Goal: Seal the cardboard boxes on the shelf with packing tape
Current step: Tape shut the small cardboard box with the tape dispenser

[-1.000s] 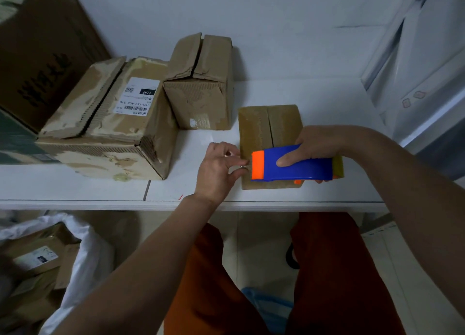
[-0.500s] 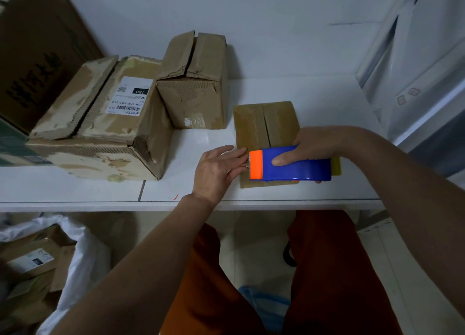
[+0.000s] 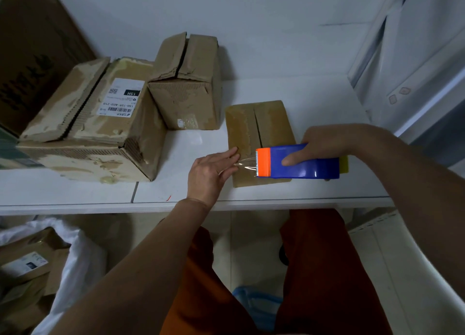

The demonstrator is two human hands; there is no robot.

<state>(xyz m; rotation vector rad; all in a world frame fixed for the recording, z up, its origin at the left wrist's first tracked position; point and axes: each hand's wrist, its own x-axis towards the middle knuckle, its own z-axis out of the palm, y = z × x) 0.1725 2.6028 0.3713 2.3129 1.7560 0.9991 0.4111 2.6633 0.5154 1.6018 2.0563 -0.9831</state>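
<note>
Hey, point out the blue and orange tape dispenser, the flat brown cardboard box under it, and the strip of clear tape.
Blue and orange plastic tape dispenser (image 3: 312, 167): head view, blue side.
Flat brown cardboard box (image 3: 270, 119): head view, right top flap.
Strip of clear tape (image 3: 245, 165): head view, stretch between left fingers and orange blade.

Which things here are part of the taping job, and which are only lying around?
Job: small flat box; tape dispenser held by right hand; clear tape under left hand; labelled box; open-topped box.

Lying about: white bag; dark carton.
</note>
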